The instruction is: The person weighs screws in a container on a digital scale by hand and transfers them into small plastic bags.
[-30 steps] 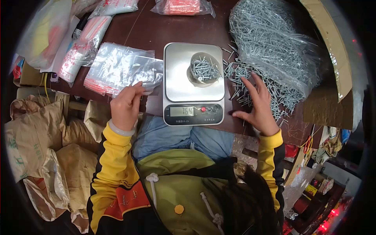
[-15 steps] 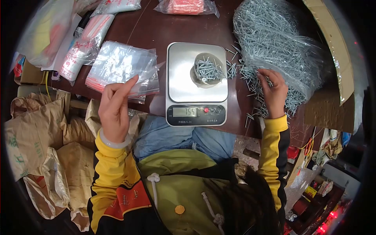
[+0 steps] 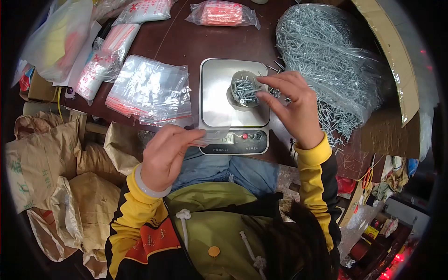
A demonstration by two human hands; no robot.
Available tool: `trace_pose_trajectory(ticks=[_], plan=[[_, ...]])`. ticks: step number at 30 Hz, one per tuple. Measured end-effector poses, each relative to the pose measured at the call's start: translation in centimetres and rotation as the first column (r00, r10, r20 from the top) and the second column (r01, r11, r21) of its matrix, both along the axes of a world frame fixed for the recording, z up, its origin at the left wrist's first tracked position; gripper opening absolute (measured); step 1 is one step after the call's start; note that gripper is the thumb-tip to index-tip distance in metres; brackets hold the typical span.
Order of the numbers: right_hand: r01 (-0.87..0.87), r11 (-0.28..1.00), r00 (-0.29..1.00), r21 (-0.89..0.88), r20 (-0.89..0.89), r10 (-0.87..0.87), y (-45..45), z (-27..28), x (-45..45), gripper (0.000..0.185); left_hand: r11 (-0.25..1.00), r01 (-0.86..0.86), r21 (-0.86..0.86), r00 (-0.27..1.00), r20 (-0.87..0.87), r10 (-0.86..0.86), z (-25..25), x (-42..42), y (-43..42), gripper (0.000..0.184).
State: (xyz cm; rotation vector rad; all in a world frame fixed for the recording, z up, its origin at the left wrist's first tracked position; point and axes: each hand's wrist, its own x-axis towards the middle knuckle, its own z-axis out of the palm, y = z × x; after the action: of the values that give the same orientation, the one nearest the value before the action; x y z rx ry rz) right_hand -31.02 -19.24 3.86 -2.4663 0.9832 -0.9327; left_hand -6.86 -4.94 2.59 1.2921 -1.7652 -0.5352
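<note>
My left hand (image 3: pixel 165 156) pinches a clear zip bag (image 3: pixel 214 136), which hangs over the front of the digital scale (image 3: pixel 212 100) and partly covers its display. On the steel plate stands a small clear cup (image 3: pixel 243 74) holding silvery screws (image 3: pixel 244 90). My right hand (image 3: pixel 295 107) is at the cup's right side, thumb and forefinger apart near its rim; whether they touch it I cannot tell. A stack of clear zip bags (image 3: pixel 151 86) with red edges lies left of the scale.
A large plastic bag of screws (image 3: pixel 322 51) spills loose ones on the right of the table. Packs of bags (image 3: pixel 109 56) lie at the left, and a red-tinted pack (image 3: pixel 221 13) at the back. Cardboard (image 3: pixel 392 56) borders the right; brown paper sacks (image 3: pixel 44 163) stand lower left.
My left hand has moved right and down, bringing the bag over the scale's front. My right hand has left the screw pile and come left to the cup.
</note>
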Motion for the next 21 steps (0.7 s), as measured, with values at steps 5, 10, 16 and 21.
trace_pose_trajectory(ticks=[5,10,16,21], plan=[[0.145,0.989,0.989,-0.018,-0.038,-0.145,-0.2,-0.1,-1.8,0.022,0.998,0.059,0.022,0.998,-0.002,-0.059,0.5,0.0,0.3,0.028],[0.264,0.955,0.934,-0.133,-0.213,-0.287,1.2,0.7,-4.3,0.032,0.984,0.170,-0.051,0.985,0.044,-0.168,0.7,-0.4,1.0,0.019],[-0.488,0.705,0.872,0.514,0.247,0.423,6.2,1.7,-0.8,0.033,0.924,0.381,-0.044,0.913,-0.139,-0.383,1.9,-3.2,0.8,0.025],[-0.751,0.403,0.649,0.523,0.470,0.598,7.8,1.4,-0.3,0.015,0.778,0.613,-0.139,0.736,-0.258,-0.626,1.1,-2.6,0.7,0.023]])
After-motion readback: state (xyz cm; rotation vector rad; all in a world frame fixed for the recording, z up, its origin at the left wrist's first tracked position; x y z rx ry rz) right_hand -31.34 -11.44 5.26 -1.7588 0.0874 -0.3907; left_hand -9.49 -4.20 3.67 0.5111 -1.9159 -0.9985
